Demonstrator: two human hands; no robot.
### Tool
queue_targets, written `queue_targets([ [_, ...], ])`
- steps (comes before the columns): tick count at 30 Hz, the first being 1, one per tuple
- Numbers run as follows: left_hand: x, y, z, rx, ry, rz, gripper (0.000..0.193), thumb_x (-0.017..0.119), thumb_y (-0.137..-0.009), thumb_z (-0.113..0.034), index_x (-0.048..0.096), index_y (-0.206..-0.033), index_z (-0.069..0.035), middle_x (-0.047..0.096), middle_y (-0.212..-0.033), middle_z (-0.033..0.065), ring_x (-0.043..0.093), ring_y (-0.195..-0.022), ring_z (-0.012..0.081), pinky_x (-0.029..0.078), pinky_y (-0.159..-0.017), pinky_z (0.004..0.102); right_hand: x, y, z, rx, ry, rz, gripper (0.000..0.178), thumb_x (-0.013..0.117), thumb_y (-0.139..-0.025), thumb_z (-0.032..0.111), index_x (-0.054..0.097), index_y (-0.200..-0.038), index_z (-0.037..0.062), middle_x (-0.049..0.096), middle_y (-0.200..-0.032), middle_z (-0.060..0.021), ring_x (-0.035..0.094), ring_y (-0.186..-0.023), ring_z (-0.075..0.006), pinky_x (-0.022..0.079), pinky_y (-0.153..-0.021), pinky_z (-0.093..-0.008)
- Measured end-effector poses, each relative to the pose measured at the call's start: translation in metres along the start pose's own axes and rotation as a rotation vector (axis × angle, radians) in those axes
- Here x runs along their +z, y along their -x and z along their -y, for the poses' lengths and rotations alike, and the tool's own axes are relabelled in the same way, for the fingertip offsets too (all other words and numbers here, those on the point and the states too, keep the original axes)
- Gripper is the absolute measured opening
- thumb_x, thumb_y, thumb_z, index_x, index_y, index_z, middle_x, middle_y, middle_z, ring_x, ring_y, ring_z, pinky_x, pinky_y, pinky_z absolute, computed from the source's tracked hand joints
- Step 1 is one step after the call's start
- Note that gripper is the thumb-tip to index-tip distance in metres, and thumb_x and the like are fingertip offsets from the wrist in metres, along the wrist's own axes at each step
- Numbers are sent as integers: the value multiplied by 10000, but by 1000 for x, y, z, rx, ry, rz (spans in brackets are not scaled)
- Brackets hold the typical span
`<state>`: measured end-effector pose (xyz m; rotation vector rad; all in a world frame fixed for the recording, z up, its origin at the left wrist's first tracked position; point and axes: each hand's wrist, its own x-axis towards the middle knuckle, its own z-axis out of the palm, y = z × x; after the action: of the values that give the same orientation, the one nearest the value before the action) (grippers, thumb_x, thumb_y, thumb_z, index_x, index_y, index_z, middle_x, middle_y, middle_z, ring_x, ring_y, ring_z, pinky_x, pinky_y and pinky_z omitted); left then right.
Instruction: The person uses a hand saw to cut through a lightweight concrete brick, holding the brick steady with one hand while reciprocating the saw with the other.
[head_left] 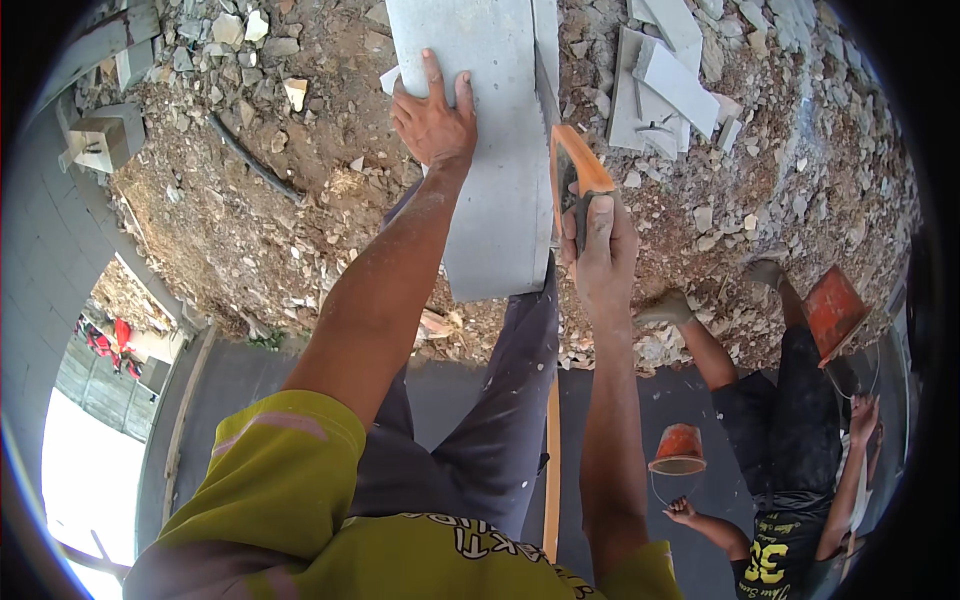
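A long pale grey board point(495, 190) lies in front of me, its near end over my leg. My left hand point(437, 118) presses flat on its upper left part, fingers spread, holding nothing. Along the board's right edge, my right hand point(603, 235) is closed round the black grip of an orange-framed hand saw point(585, 160), thumb on top. The saw stands close against that edge; its blade cannot be made out from this angle.
Broken grey slab pieces point(665, 90) lie on rubble at the upper right. A dark rod point(253, 158) rests on the dirt at left. At lower right, another person point(790, 440) carries two orange buckets point(679, 447). A hollow block point(105, 140) sits far left.
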<state>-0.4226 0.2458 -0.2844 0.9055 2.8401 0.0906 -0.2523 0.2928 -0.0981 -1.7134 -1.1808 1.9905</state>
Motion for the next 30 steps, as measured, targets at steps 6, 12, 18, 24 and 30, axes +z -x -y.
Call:
queue_targets([
  [6, -2, -1, -1, -32, 32, 44, 626, 424, -958, -608, 286, -1512, -352, 390, -1286, 244, 415, -1172, 380, 345, -995, 470, -3, -1, 5, 27, 28, 10, 448, 383, -1050, 411, 565, -1122, 8, 490, -639, 6, 426, -505, -57, 360, -459, -239],
  [12, -23, -22, 6, 177, 58, -53, 761, 566, -871, -632, 271, -1516, -355, 325, -1371, 257, 344, -1275, 398, 247, -1070, 546, -6, -2, 9, 72, 24, 18, 479, 378, -1040, 455, 564, -1075, 15, 501, -643, -13, 452, -534, -67, 382, -484, -243],
  [18, -62, -102, 5, 598, -146, 223, 1120, 752, -674, -670, 141, -1548, -329, 34, -1567, 282, 8, -1459, 465, 125, -1121, 682, 4, -4, 10, 123, 21, 17, 486, 382, -1031, 491, 529, -962, 32, 466, -624, -6, 453, -532, -67, 376, -485, -242],
  [24, -62, -119, -37, 568, -347, 560, 1344, 870, -557, -587, 6, -1552, -320, -129, -1556, 300, -179, -1395, 552, 341, -996, 742, -2, 11, 21, 153, 91, -6, 468, 394, -1033, 470, 512, -969, 21, 429, -609, 9, 426, -532, -67, 360, -480, -251],
  [30, -68, -129, -29, 568, -312, 585, 1417, 889, -531, -569, -48, -1549, -265, -181, -1520, 347, -231, -1329, 623, 396, -981, 704, -15, 132, 63, 160, 111, -37, 380, 418, -1036, 368, 523, -1031, 2, 490, -615, -51, 466, -519, -146, 387, -504, -305],
])
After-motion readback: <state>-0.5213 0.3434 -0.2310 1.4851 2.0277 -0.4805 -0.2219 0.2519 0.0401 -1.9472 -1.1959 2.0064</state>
